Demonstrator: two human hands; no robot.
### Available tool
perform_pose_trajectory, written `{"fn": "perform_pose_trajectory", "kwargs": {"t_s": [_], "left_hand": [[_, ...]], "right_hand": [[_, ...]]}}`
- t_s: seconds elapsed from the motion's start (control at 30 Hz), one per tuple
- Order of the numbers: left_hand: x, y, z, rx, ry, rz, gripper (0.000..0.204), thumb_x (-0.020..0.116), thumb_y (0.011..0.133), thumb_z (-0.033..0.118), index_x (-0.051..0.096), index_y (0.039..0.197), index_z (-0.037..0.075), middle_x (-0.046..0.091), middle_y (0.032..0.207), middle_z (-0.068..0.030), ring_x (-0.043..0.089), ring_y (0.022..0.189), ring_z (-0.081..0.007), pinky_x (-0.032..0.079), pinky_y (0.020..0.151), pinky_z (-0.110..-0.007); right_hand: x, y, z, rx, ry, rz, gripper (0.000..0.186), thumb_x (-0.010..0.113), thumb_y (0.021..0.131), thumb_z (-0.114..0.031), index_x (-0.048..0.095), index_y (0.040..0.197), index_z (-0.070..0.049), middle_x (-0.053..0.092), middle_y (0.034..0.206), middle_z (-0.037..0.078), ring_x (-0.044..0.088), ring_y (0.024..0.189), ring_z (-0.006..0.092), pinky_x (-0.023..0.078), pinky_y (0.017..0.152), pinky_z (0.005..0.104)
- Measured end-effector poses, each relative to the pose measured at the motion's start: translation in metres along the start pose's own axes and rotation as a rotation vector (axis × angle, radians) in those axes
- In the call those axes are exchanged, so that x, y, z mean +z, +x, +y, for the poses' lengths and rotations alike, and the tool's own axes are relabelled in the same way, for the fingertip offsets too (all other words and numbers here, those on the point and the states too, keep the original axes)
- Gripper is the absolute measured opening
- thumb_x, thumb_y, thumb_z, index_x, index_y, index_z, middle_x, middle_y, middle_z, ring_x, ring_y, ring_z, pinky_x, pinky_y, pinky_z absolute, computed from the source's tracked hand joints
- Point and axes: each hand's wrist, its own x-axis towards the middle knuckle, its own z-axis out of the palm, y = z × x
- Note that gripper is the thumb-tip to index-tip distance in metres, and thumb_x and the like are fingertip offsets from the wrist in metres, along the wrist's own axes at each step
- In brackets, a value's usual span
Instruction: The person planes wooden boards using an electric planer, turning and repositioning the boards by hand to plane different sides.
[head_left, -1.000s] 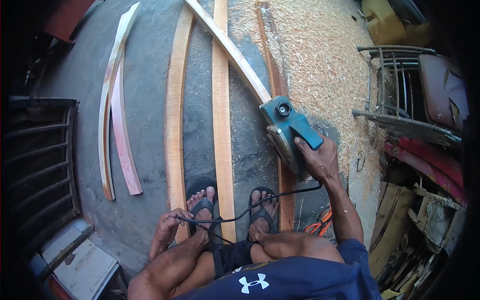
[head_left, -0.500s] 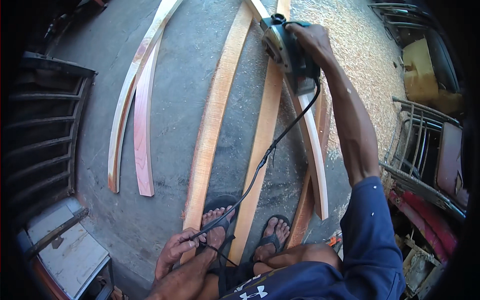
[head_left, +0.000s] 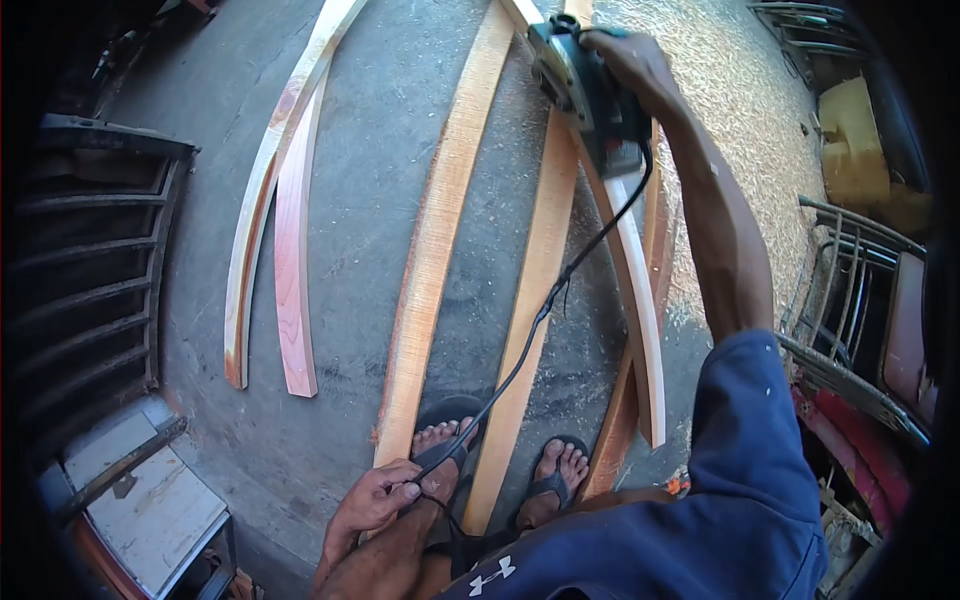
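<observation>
My right hand (head_left: 630,62) grips the top of a dark electric planer (head_left: 585,95) that sits on a pale curved wooden strip (head_left: 632,290), far out with my arm stretched. Its black power cord (head_left: 545,310) runs back down to my left hand (head_left: 375,497), which pinches it just above my left foot (head_left: 440,450). Both feet wear black sandals and press on the near ends of two long curved boards (head_left: 440,230) lying on the concrete floor.
Two more curved strips (head_left: 275,220) lie to the left. Wood shavings (head_left: 745,130) cover the floor at right, beside a metal chair frame (head_left: 850,260). A black metal grille (head_left: 90,260) and a grey box (head_left: 150,510) stand at left.
My right hand has pushed the planer far forward along the strip, from near my feet to arm's length. The left hand still holds the cord by my foot.
</observation>
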Motion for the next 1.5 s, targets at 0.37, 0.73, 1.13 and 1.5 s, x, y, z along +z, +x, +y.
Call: {"fn": "perform_pose_trajectory", "kwargs": {"t_s": [0.37,0.73,1.13,1.5], "left_hand": [[0.007,0.023,0.000,0.068,-0.313,-0.169,0.046,0.060,0.097,0.040,0.064,0.081,-0.003,0.061,0.082,-0.0103,0.055,0.081,-0.0196,0.041,0.077,-0.032],[0.021,0.027,-0.005,-0.036,-0.157,-0.095,0.043,0.059,0.101,0.042,0.065,0.086,0.002,0.061,0.083,-0.0024,0.054,0.082,-0.0130,0.042,0.078,-0.028],[0.012,0.030,-0.017,-0.018,-0.213,-0.027,0.044,0.057,0.102,0.041,0.067,0.093,-0.001,0.060,0.084,-0.0020,0.052,0.083,-0.0127,0.040,0.080,-0.028],[0.006,0.020,-0.012,-0.033,-0.267,0.096,0.043,0.058,0.101,0.043,0.064,0.091,0.001,0.060,0.086,-0.0020,0.053,0.086,-0.0124,0.040,0.082,-0.027]], "right_hand": [[-0.087,-0.402,0.050,0.430,0.010,0.070,0.037,0.076,0.088,-0.031,0.071,0.107,0.000,0.073,0.082,0.020,0.073,0.076,0.0244,0.056,0.069,0.0391],[-0.122,-0.583,0.052,0.588,-0.090,0.186,0.029,0.079,0.087,-0.023,0.065,0.086,0.002,0.060,0.062,0.011,0.055,0.057,0.0145,0.046,0.056,0.0347],[-0.063,-0.336,0.033,0.440,-0.049,0.171,0.038,0.074,0.089,-0.034,0.069,0.090,0.004,0.065,0.065,0.013,0.061,0.059,0.0173,0.049,0.058,0.0374],[-0.019,-0.116,0.010,0.302,-0.143,0.095,0.047,0.068,0.088,-0.047,0.075,0.081,-0.001,0.060,0.060,0.004,0.054,0.054,0.0126,0.042,0.052,0.0331]]}}
